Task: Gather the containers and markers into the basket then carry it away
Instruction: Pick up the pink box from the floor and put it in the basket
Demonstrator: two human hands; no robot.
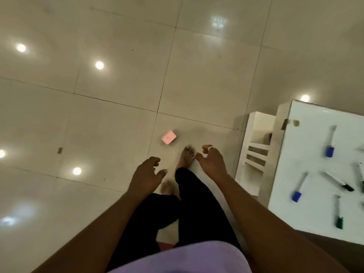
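Above the floor (118,95), left hand (146,174) and right hand (211,161); both loose-fingered, empty

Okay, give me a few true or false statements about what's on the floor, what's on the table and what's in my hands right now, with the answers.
1. The pink container lies on the floor. True.
2. The right hand holds a marker. False: it holds nothing.
3. Several markers lie on the white table. True.
4. The left hand grips the pink container. False: it holds nothing, and the container lies apart from it on the tiles.
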